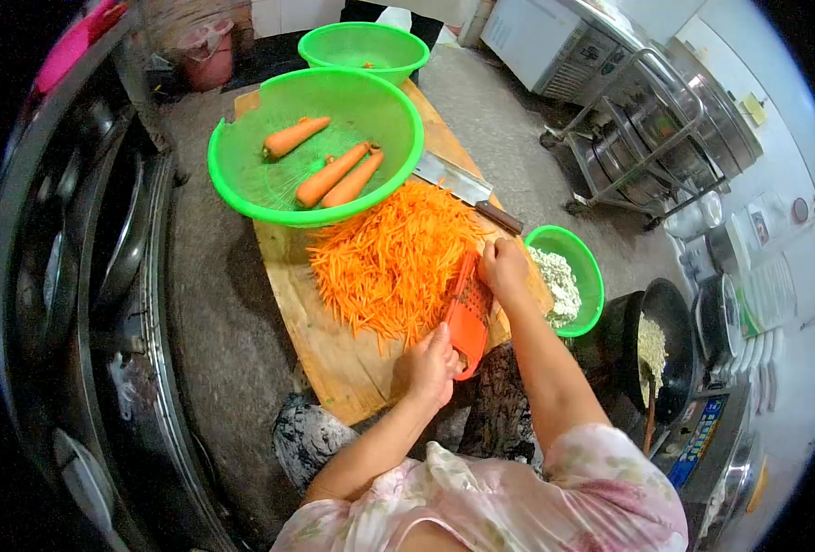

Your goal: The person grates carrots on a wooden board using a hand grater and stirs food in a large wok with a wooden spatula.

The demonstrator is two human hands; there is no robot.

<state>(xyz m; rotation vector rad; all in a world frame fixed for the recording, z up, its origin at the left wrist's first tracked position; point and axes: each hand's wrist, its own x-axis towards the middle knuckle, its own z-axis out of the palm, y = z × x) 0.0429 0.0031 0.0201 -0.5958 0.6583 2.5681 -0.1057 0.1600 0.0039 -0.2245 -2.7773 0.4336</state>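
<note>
Left grip holds tight to the near end of the orange grater, which points long-ways to about twelve o'clock, while the right grip curls by its far end, holding I can't tell what, with carrot shreds at eleven o'clock from the left.
</note>
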